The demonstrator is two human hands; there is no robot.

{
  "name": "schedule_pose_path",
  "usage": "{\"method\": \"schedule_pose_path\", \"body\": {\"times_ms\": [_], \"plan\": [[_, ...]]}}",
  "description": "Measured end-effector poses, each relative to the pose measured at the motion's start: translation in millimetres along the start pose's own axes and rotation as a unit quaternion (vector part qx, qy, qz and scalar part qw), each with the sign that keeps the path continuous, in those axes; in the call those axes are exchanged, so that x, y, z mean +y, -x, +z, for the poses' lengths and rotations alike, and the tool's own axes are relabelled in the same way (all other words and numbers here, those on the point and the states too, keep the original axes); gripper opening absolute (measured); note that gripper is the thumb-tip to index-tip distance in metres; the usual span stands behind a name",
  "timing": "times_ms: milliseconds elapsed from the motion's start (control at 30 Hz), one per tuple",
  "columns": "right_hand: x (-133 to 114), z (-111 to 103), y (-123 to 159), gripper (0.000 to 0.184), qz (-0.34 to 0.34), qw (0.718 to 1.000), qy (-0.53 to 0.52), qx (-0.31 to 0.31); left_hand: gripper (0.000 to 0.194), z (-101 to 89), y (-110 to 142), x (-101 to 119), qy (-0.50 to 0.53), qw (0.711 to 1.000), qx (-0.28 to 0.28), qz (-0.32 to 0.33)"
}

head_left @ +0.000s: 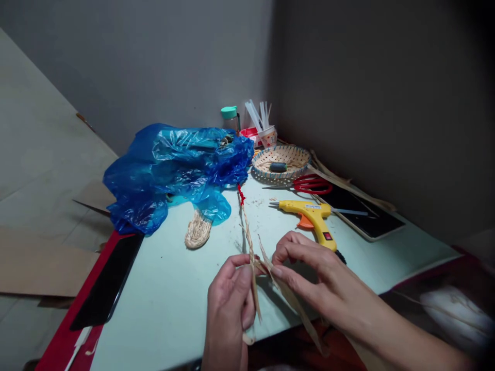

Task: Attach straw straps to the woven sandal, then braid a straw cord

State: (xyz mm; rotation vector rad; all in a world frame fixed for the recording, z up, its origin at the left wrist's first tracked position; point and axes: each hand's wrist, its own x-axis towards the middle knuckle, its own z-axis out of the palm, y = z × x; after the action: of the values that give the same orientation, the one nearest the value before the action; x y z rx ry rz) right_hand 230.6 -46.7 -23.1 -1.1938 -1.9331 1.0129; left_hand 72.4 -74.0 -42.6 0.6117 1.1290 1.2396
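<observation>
A thin braid of pale dried fibre (247, 230) runs away from me over the table, its far end tied with red cord (242, 195) beside the blue bag. My left hand (232, 296) pinches the near end of the braid between thumb and fingers. Loose strands hang below that grip. To the right, my right hand (305, 268) is closed on a wider fibre strip (296, 304), with thumb and forefinger pressed together. This strip crosses toward the braid and trails down past the table's front edge.
A blue plastic bag (181, 170) covers the back left, with a woven fibre sole (198, 230) under its edge. To the right are a yellow glue gun (313, 214), red-handled scissors (312, 183), a woven basket (297, 159) and a black tablet (359, 208). Glue sticks stand in a cup (268, 137).
</observation>
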Motion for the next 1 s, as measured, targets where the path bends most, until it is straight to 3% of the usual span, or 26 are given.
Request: {"method": "schedule_pose_path", "body": {"times_ms": [267, 467, 667, 1000], "plan": [[-11.4, -0.2, 8.7, 0.019, 0.013, 0.999, -0.021, 0.024, 0.020, 2.7, 2.1, 3.1, -0.035, 0.999, 0.005, 0.004], [-8.8, 16.9, 11.8, 0.014, -0.030, 0.997, 0.072, 0.022, 0.021, 2.8, 2.1, 2.5, -0.046, 0.999, -0.003, 0.013], [-11.2, 19.2, 9.7, 0.015, -0.058, 0.988, 0.137, 0.029, 0.021, 2.1, 1.8, 1.8, -0.060, 0.998, -0.010, 0.011], [-16.0, 20.2, 5.4, 0.025, -0.130, 0.948, 0.282, 0.069, 0.020, -0.4, 2.9, 0.7, -0.076, 0.997, -0.005, 0.015]]}}
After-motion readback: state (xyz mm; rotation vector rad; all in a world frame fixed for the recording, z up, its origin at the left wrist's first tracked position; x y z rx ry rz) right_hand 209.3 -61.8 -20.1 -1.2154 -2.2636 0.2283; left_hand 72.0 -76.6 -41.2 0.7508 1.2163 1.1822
